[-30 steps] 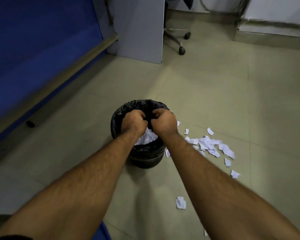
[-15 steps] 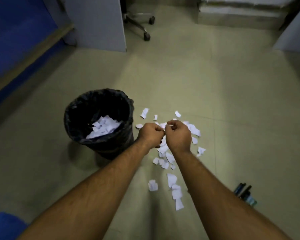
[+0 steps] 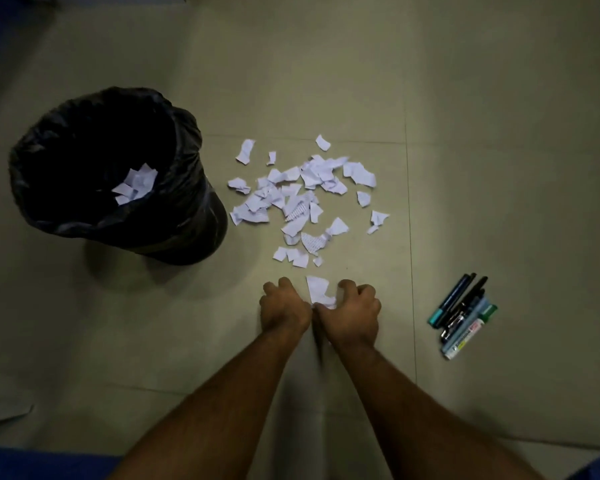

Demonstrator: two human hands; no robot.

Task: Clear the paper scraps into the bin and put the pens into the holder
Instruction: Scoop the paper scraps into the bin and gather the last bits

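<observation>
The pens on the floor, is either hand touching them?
Apart. The head view shows bare floor between the right hand and the pens; the left hand lies farther off.

A beige tiled floor (image 3: 465, 98) with blue fabric (image 3: 42, 462) at the near edge.

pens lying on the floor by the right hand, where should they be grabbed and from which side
Take the pens across the middle of their barrels, coming down from above with the right hand. They lie flat on the floor, side by side and nearly parallel in one tight bunch, so a single pinch across the bundle could probably lift them all. Nothing lies on top of them.
</observation>
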